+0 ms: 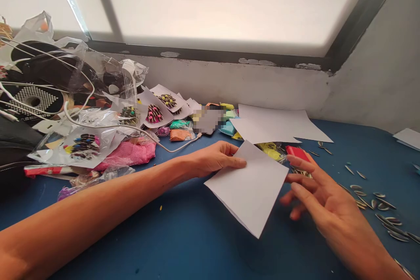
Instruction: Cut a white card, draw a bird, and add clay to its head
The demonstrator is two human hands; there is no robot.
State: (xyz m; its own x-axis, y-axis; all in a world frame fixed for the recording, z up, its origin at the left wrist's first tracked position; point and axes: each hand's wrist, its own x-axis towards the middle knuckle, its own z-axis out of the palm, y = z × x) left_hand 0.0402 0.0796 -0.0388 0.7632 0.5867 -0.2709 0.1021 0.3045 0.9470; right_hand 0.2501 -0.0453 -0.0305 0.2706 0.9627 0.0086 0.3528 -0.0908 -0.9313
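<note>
A folded sheet of white paper (pixel 251 188) is tilted above the blue table, its lower edges slightly parted. Thumb on top and fingers beneath, my left hand (pixel 223 157) pinches its upper left side. Just right of the sheet is my right hand (pixel 321 201), fingers apart and a little blurred, holding nothing. Whether its fingertips touch the paper's edge I cannot tell. Behind that hand lie a red packet (pixel 298 154) and a yellow packet (pixel 271 151), both partly hidden. Larger white sheets (pixel 275 122) rest at the back.
Sunflower seeds (pixel 389 223) are scattered on the blue table (pixel 183 232) at the right. At the left are seed-decorated papers (pixel 157 116), a pink cloth-like bundle (pixel 131 155), plastic bags and a white cable (pixel 144 129) running to a phone (pixel 210 120). White papers (pixel 408 137) lie far right.
</note>
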